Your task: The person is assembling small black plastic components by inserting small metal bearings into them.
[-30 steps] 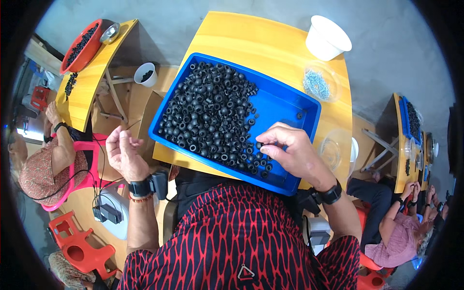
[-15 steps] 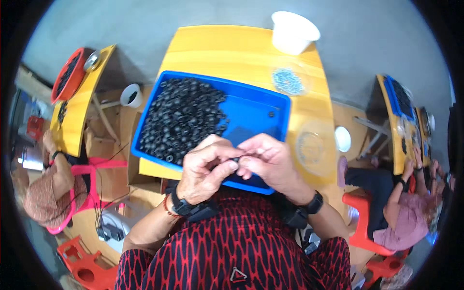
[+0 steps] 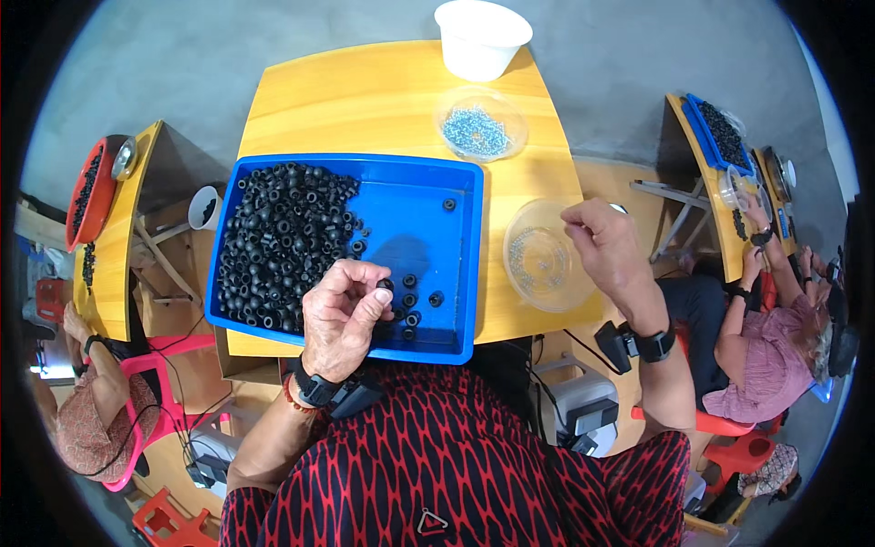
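My left hand is over the near edge of the blue tray, closed in a pinch on a small round black cap. Hollow black caps are heaped in the tray's left half. Several loose caps lie on the tray's bottom, just right of my left hand. My right hand is raised at the right rim of a clear round dish that holds small metal pieces. Its thumb and forefinger are pressed together, and anything between them is too small to make out.
Another clear dish with bluish metal pieces stands farther back on the yellow table. Behind it is a white tub. Co-workers sit at side tables, one at left and others at right.
My hands were together over the tray and are now apart. The right one has moved right to the clear dish. Loose caps beside my left hand have come into view.
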### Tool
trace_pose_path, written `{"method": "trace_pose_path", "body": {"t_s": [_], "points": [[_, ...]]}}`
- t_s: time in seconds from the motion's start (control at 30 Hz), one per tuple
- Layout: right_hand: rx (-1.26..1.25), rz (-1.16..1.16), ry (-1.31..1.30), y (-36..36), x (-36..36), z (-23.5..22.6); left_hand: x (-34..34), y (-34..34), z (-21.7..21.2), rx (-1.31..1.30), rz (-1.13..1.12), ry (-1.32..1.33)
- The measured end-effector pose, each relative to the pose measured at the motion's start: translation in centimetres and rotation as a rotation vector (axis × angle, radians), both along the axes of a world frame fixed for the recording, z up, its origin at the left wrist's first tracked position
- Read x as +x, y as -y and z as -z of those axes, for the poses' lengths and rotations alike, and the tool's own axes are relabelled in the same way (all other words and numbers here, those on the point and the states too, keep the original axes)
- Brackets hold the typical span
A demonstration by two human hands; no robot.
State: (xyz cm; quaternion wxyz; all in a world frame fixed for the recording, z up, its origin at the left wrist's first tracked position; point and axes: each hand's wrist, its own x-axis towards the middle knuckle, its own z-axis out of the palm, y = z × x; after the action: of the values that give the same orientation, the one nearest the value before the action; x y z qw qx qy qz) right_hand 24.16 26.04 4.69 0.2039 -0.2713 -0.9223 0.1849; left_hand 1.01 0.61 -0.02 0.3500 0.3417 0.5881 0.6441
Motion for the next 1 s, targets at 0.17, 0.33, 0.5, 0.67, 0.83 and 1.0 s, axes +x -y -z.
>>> {"method": "trace_pose_path", "body": {"t_s": [0.17,0.33,0.5,0.67,0.83,1.0], "points": [[-0.051,-0.073,0.219,0.9,0.7,1.0,-0.2,0.0,0.1,-0.044,-0.001,-0.017],[-0.037,-0.068,0.342,1.5,-0.6,0.6,-0.3,0.3,0.3,-0.062,0.008,-0.036],[-0.059,-0.057,0.277,0.6,-1.0,1.6,-0.2,0.3,0.3,-0.063,0.010,-0.030],[-0.052,-0.098,0.308,0.3,-1.5,3.6,-0.2,0.1,0.2,-0.077,0.014,-0.030],[-0.012,-0.079,0.400,0.3,-1.5,3.4,-0.2,0.2,-0.1,-0.095,0.024,-0.030],[-0.046,-0.058,0.353,0.2,-1.0,2.8,-0.2,0.1,0.0,-0.087,0.021,-0.001]]}}
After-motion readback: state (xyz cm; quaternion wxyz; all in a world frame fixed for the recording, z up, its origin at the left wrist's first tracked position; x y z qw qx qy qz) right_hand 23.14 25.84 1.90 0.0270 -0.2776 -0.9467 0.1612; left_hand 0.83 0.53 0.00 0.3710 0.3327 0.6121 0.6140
